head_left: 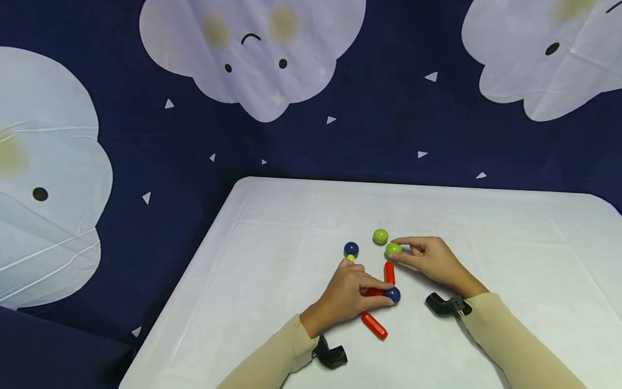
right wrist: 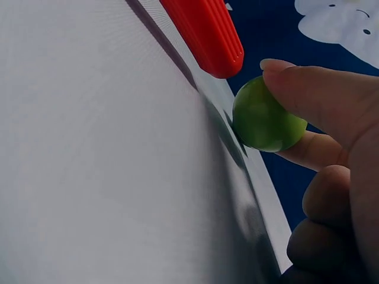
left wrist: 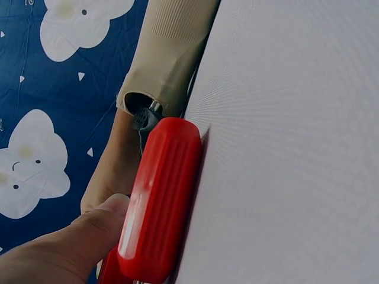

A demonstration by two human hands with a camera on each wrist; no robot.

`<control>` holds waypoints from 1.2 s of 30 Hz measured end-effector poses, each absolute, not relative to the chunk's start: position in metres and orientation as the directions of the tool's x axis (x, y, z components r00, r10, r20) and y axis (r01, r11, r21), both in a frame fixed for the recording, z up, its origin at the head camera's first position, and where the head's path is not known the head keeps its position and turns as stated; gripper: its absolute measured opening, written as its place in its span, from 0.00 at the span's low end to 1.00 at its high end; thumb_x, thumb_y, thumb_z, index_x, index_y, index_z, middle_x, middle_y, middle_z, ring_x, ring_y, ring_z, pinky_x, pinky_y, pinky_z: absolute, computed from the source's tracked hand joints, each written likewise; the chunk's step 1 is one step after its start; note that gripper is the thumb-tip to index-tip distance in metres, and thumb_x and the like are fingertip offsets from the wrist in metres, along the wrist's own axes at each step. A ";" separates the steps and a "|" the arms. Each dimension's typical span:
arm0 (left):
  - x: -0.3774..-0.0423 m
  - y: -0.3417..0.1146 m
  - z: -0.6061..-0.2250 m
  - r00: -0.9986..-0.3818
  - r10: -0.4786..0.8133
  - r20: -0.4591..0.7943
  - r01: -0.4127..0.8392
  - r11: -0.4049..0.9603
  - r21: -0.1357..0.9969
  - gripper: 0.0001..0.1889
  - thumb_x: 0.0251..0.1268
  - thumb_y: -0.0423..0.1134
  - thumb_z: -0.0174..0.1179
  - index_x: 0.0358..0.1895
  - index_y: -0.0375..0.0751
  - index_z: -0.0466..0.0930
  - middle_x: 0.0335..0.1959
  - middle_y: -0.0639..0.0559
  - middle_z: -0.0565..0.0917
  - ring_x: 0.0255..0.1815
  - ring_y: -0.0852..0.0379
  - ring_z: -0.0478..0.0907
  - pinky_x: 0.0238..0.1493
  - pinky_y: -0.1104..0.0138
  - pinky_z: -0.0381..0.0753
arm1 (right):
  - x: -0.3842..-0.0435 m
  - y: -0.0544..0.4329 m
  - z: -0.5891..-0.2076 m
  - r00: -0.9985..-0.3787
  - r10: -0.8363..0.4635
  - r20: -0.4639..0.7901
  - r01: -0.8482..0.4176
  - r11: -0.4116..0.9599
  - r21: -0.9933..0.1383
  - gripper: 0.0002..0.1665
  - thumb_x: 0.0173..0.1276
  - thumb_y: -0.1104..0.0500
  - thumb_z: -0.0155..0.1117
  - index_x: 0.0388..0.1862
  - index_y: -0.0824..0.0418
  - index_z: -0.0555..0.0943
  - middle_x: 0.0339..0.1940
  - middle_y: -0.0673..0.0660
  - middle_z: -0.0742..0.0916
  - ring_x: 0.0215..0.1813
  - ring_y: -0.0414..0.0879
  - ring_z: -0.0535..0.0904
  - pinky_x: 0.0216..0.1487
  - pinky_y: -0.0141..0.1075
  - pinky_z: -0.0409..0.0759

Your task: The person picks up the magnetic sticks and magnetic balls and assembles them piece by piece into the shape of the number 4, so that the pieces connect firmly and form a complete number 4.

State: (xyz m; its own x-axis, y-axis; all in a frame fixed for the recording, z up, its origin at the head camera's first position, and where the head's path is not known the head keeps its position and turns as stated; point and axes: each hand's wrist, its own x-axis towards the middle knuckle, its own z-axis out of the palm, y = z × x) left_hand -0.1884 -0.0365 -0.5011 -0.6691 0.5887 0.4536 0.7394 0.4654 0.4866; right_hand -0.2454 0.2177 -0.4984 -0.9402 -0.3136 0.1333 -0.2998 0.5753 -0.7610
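My left hand (head_left: 345, 292) pinches a dark blue ball (head_left: 392, 294) between thumb and index finger, low over the white table. One red stick (head_left: 389, 273) runs up from this ball toward the right hand; another red stick (head_left: 374, 292) lies partly hidden under the left fingers. My right hand (head_left: 434, 262) holds a green ball (head_left: 393, 249) by thumb and index finger, just beyond the upright-pointing stick's far end. In the right wrist view, a gap shows between the green ball (right wrist: 269, 115) and the red stick (right wrist: 210, 38).
A second green ball (head_left: 380, 236) lies just behind the held one. Beyond the left hand is another blue ball (head_left: 351, 249) with a yellow-green piece (head_left: 350, 259) against it. A separate red stick (head_left: 374, 326) lies nearer on the white table (head_left: 534, 259).
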 end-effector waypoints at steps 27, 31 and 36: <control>-0.189 -0.036 -0.500 -0.669 0.587 0.457 0.740 0.466 0.485 0.16 0.56 0.55 0.77 0.47 0.57 0.92 0.13 0.70 0.69 0.23 0.72 0.58 0.42 0.67 0.56 | -0.244 0.204 -0.493 -0.923 -0.357 0.145 -0.357 0.649 -0.672 0.25 0.65 0.39 0.73 0.48 0.56 0.90 0.13 0.43 0.68 0.18 0.37 0.62 0.23 0.32 0.61; -0.189 -0.036 -0.500 -0.662 0.585 0.468 0.747 0.466 0.474 0.16 0.56 0.54 0.77 0.47 0.57 0.93 0.13 0.70 0.69 0.23 0.72 0.59 0.42 0.68 0.56 | -0.244 0.204 -0.494 -0.925 -0.353 0.139 -0.351 0.657 -0.667 0.24 0.67 0.39 0.72 0.48 0.56 0.90 0.13 0.43 0.68 0.18 0.38 0.63 0.23 0.32 0.61; -0.188 -0.037 -0.501 -0.651 0.580 0.490 0.758 0.455 0.468 0.16 0.55 0.53 0.78 0.46 0.56 0.93 0.14 0.69 0.69 0.23 0.72 0.58 0.42 0.67 0.56 | -0.244 0.204 -0.497 -0.929 -0.343 0.136 -0.339 0.648 -0.682 0.24 0.67 0.38 0.72 0.48 0.55 0.90 0.13 0.43 0.68 0.19 0.38 0.63 0.23 0.33 0.62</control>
State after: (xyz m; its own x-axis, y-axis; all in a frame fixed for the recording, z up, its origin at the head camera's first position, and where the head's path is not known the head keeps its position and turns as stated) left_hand -0.1882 -0.0366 -0.5007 -0.6508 0.5796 0.4905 0.7577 0.4547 0.4680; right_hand -0.2444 0.2043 -0.4969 -0.9293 -0.3434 0.1362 -0.3393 0.6475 -0.6824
